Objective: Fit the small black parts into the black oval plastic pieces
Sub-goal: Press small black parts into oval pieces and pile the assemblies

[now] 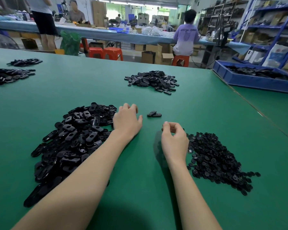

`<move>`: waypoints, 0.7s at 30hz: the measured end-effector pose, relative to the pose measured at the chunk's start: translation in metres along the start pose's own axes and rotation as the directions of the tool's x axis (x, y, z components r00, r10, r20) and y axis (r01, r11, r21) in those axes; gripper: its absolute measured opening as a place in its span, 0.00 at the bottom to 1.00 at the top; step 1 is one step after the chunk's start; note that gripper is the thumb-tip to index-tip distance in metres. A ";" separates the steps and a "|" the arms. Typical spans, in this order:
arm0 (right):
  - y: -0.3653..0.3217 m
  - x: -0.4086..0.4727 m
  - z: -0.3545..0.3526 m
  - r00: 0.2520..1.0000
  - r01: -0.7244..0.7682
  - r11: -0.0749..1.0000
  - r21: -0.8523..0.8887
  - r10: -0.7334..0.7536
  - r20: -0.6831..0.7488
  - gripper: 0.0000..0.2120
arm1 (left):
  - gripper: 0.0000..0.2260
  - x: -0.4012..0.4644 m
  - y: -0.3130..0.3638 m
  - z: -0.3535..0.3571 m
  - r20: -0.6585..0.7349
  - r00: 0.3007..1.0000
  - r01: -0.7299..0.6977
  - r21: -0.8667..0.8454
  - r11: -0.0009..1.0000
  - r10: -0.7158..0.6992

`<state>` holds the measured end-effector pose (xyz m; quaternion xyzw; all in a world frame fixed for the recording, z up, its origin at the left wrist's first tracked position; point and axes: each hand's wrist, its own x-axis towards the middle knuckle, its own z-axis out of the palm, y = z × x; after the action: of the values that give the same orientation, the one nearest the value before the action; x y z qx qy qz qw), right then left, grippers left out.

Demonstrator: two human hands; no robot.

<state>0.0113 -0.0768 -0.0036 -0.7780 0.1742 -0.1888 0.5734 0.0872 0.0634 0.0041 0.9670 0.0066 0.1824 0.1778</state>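
On the green table, a big heap of ovals lies at near left, and a heap of small parts at near right. The left hand rests palm down at the right edge of the oval heap, fingers loosely curled, with nothing visibly held. The right hand hovers just left of the small parts, thumb and fingers curled together as if pinching; whether it holds a part cannot be told. Between and just beyond the hands lie two ovals, overlapping, apart from both heaps. Farther off, mid-table, sits another pile of black pieces, and two more piles lie at far left. A blue tray of black pieces stands at far right. Beyond the table a person sits on an orange stool at a long bench.
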 end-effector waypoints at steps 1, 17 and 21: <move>0.000 -0.001 0.000 1.000 0.005 1.000 -0.007 -0.005 0.003 0.09 | 0.15 -0.002 -0.005 -0.004 0.026 1.000 0.012 0.039 0.999 -0.013; 0.003 -0.003 0.000 0.999 0.034 0.996 -0.080 -0.031 0.038 0.11 | 0.40 0.010 -0.051 -0.036 0.053 0.979 0.166 0.362 0.917 -0.198; 0.004 -0.001 0.002 0.999 0.022 0.994 -0.107 -0.019 0.032 0.11 | 0.50 0.017 -0.068 -0.032 0.171 0.922 0.285 0.304 0.909 -0.346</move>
<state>0.0114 -0.0759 -0.0079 -0.8123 0.1673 -0.1730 0.5313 0.0949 0.1394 0.0145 0.9823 0.1690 0.0398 0.0697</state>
